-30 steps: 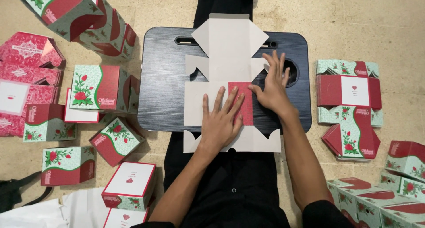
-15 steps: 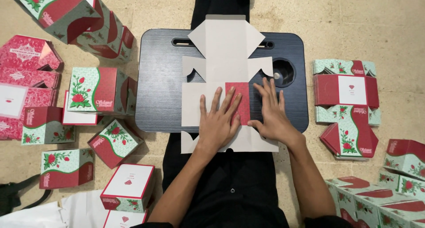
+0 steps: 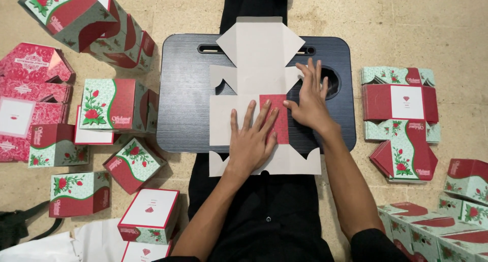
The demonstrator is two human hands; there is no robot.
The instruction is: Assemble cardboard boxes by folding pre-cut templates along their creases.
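A flat, unfolded cardboard box blank (image 3: pixel 254 63) lies grey side up on a dark lap tray (image 3: pixel 183 104). One flap is folded over and shows its red printed face (image 3: pixel 278 107). My left hand (image 3: pixel 251 140) lies flat, fingers spread, on the blank over the red flap's left part. My right hand (image 3: pixel 310 102) presses flat on the blank's right side, its thumb touching the red flap's edge. Neither hand holds anything.
Several folded red-and-green rose boxes (image 3: pixel 119 104) stand on the floor at the left, with pink boxes (image 3: pixel 30 63) beyond. A stack of flat printed blanks (image 3: pixel 399 102) lies at the right, more boxes (image 3: pixel 457 211) at lower right. Black-clothed legs run under the tray.
My right hand slid down toward me along the blank's right side, then back up and right. My left hand stayed pressed on the red flap.
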